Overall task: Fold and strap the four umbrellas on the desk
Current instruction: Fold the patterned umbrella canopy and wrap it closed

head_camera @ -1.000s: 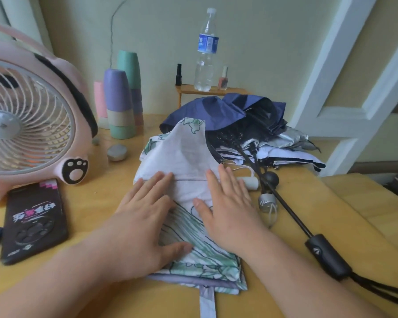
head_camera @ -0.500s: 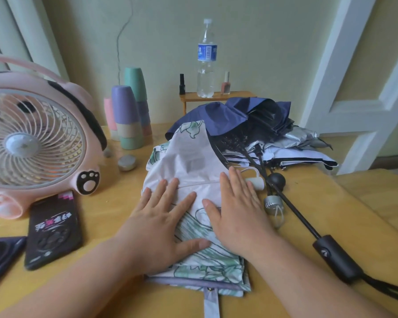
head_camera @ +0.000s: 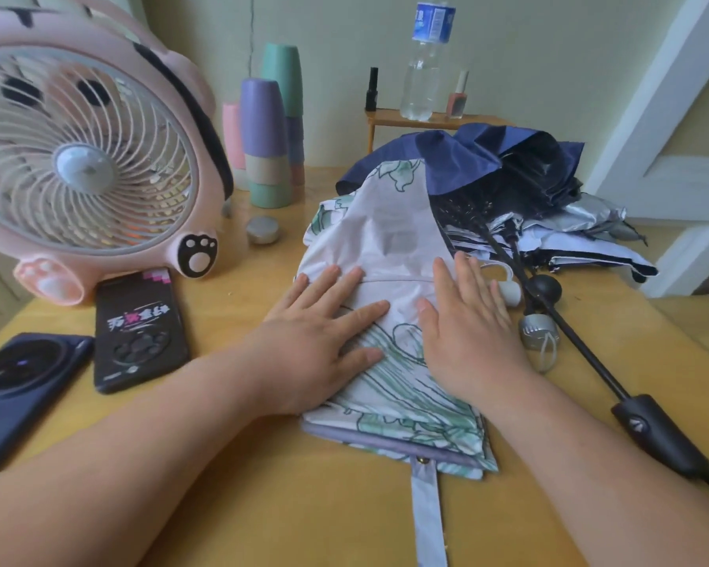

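A white umbrella with a green leaf print lies flattened on the wooden desk, its strap hanging toward me. My left hand lies flat on its left half, fingers straight. My right hand presses flat on its right half. Behind it a navy umbrella lies crumpled, its black shaft and handle running to the lower right. A silver and white umbrella lies under the navy one at the right.
A pink fan stands at the left, two phones in front of it. Stacked cups and a small shelf with a water bottle stand by the wall. A small round tin sits near the cups.
Both hands stay flat on the leaf-print umbrella, slid slightly outward. The camera has shifted, bringing the fan and phones closer into view.
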Action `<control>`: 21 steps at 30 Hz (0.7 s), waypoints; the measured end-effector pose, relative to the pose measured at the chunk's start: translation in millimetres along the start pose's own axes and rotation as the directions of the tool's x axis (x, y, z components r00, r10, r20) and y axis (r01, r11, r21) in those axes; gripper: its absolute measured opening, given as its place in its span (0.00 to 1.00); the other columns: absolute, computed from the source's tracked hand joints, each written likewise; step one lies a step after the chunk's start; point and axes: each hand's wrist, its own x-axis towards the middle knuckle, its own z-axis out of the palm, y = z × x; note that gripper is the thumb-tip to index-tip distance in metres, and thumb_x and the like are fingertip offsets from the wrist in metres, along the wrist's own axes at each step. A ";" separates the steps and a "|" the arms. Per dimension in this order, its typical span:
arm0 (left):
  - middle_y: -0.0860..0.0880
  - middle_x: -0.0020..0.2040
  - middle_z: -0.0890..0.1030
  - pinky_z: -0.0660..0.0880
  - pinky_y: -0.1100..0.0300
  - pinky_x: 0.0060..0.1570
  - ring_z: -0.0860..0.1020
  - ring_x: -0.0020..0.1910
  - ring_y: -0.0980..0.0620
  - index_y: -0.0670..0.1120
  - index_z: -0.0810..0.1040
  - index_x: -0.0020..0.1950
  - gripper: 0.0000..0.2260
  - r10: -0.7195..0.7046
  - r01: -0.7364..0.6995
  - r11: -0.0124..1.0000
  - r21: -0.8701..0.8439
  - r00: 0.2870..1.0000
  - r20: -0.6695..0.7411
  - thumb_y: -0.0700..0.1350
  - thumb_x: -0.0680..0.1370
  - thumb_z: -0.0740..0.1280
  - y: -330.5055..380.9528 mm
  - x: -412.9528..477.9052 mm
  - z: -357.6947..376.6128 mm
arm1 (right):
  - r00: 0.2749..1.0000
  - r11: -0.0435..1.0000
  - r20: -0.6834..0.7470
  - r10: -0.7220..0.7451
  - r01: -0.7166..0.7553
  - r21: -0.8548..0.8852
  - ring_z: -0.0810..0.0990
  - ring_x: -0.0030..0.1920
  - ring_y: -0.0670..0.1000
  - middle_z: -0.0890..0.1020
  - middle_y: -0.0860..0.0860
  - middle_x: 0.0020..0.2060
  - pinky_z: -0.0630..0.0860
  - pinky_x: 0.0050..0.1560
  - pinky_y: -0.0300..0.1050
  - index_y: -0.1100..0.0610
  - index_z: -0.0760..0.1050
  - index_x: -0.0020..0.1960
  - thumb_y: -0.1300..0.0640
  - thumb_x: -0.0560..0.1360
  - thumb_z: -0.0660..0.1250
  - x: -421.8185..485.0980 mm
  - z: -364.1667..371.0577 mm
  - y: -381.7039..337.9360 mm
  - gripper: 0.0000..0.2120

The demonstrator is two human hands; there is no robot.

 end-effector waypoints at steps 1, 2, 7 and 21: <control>0.56 0.83 0.37 0.34 0.53 0.79 0.34 0.81 0.54 0.66 0.47 0.81 0.37 0.020 -0.020 0.999 -0.033 1.000 -0.009 0.73 0.72 0.36 -5.1 -1.8 -1.9 | 1.000 1.000 0.004 0.002 -0.002 -0.011 0.31 0.80 0.50 0.34 0.52 0.81 0.34 0.80 0.52 0.52 0.35 0.83 0.42 0.84 0.40 -0.4 0.1 0.1 0.31; 0.57 0.83 0.40 0.34 0.55 0.78 0.36 0.81 0.56 0.67 0.50 0.81 0.36 0.038 -0.039 0.997 -0.064 0.999 -0.021 0.73 0.73 0.38 -11.1 -2.8 -3.8 | 1.000 1.000 0.006 0.004 -0.004 -0.020 0.31 0.80 0.50 0.34 0.52 0.81 0.34 0.80 0.51 0.52 0.35 0.83 0.41 0.84 0.40 -0.8 0.3 -0.1 0.32; 0.59 0.83 0.51 0.49 0.47 0.80 0.47 0.82 0.57 0.65 0.61 0.79 0.32 0.100 -0.106 0.987 -0.122 0.993 -0.058 0.74 0.76 0.48 -38.9 -0.9 -12.0 | 1.000 0.999 -0.012 0.006 -0.006 -0.039 0.31 0.80 0.50 0.34 0.53 0.81 0.34 0.80 0.51 0.54 0.35 0.83 0.39 0.83 0.39 -2.2 2.3 -0.2 0.34; 0.55 0.82 0.32 0.31 0.44 0.77 0.29 0.79 0.51 0.69 0.42 0.80 0.55 0.052 -0.053 0.999 0.001 0.981 0.185 0.81 0.61 0.66 -24.0 -7.6 -17.7 | 0.988 0.988 -0.025 -0.156 0.155 -0.025 0.31 0.80 0.51 0.35 0.54 0.82 0.30 0.79 0.49 0.54 0.37 0.83 0.38 0.82 0.40 -22.3 0.7 -43.3 0.35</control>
